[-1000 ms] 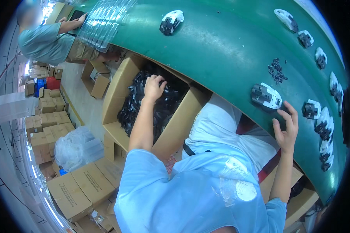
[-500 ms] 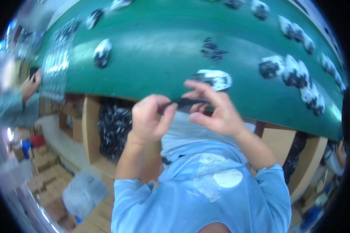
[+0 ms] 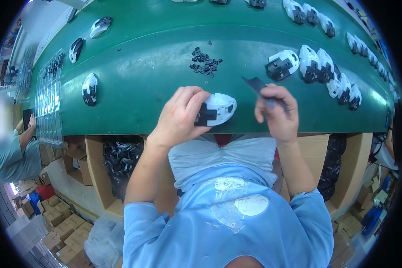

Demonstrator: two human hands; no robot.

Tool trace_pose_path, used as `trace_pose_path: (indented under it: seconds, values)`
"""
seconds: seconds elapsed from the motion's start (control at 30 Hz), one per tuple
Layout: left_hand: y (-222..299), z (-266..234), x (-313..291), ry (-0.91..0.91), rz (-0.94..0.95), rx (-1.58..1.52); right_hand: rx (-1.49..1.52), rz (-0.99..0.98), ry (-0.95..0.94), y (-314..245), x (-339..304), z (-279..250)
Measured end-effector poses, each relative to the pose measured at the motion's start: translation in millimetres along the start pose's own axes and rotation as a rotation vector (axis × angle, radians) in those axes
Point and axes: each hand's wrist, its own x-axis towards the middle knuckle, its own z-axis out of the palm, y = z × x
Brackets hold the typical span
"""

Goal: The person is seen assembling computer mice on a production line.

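Note:
My left hand (image 3: 179,114) is closed around the left end of a white-and-black shell (image 3: 221,110) that looks like a computer mouse body. The shell lies at the front edge of the green table, its white rounded end pointing right. In my right hand (image 3: 280,114) is a thin, curved, dark plastic piece (image 3: 255,85), pinched between thumb and fingers above the table edge. Its free end points up and left, apart from the shell. Beyond both hands lies a loose heap of small black parts (image 3: 204,62).
Similar shells (image 3: 317,64) stand in rows to the right, with one (image 3: 89,89) at the left. Clear plastic trays (image 3: 49,102) lie on the left edge. Below the table, a cardboard box (image 3: 94,161) holds black pieces (image 3: 120,167). A co-worker's arm (image 3: 24,134) shows at far left.
My hands have moved apart. The left has taken hold of the mouse shell on the table; the dark piece, formerly between both hands, is now in my right hand alone.

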Motion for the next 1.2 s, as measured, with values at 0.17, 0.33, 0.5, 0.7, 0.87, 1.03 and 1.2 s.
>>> trace_pose_path:
  seconds: [0.17,0.33,0.5,0.7,0.87,1.03,1.2]
  values:
    - [12.3,6.5,-8.5,0.14,0.096,-0.241,-0.178,-0.158,-0.27,15.1,8.0,22.7]
    - [23.7,51.2,-24.8,0.608,-0.036,-0.762,-0.1,-0.172,0.027,36.1,-17.2,70.5]
    - [67.1,58.6,-19.5,0.945,-0.658,-1.792,-0.056,-0.154,0.057,49.4,-28.7,80.6]
    - [61.5,59.0,-11.5,0.892,-0.67,-1.649,0.162,-0.066,0.225,50.2,-21.2,80.2]
    - [37.2,37.9,-22.3,0.575,-0.71,-1.589,0.156,0.107,-0.014,22.9,-1.6,43.2]
    - [36.5,33.4,-22.5,0.507,-0.741,-1.607,0.217,0.199,-0.014,-2.2,5.0,58.1]
    - [18.5,34.7,-23.9,0.309,-0.701,-1.774,0.421,0.345,-0.068,8.8,-7.2,45.8]
